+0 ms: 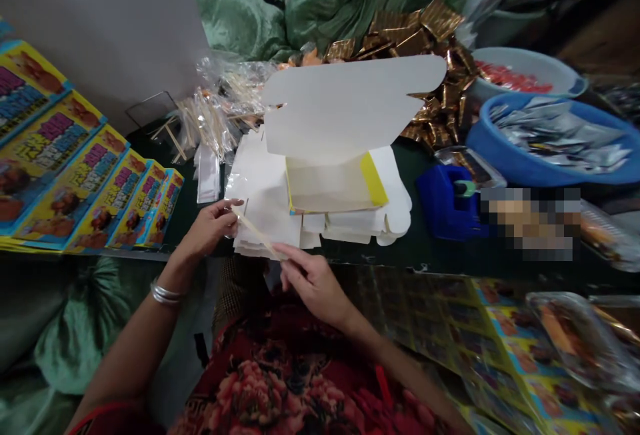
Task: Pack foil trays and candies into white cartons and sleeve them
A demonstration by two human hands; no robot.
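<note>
Held between two hands: a thin pale stick [255, 230] in a clear sleeve. Pinched at its far end by the thumb and forefinger of the left hand [213, 225], drawn narrow and closed on it, with the other fingers curled loosely beside. Gripped at its near end by the fingertips [287, 253] of the right hand [313, 283], also narrow, the forefinger stretched along the top. Stretched slantwise from one pinch to the other, just over the near edge of a stack of flat white cartons [260, 182]. Touching that stack or only above it — could not tell.

Seen just beyond the right fingertips: an open carton [335, 185] with a yellow flap, its white lid [350, 105] raised. Placed well apart to the right of the right fingers: a blue tape dispenser [443, 208], and past it a blue basin [505, 155] with silver sachets. Heaped beyond the left fingers: wrapped sticks [215, 115] in clear plastic. Laid out to the left of those fingers — a row of printed yellow boxes [75, 175]. Piled far behind the raised lid: gold packets [425, 35]. Worn on the left wrist: silver bangles [165, 294].
</note>
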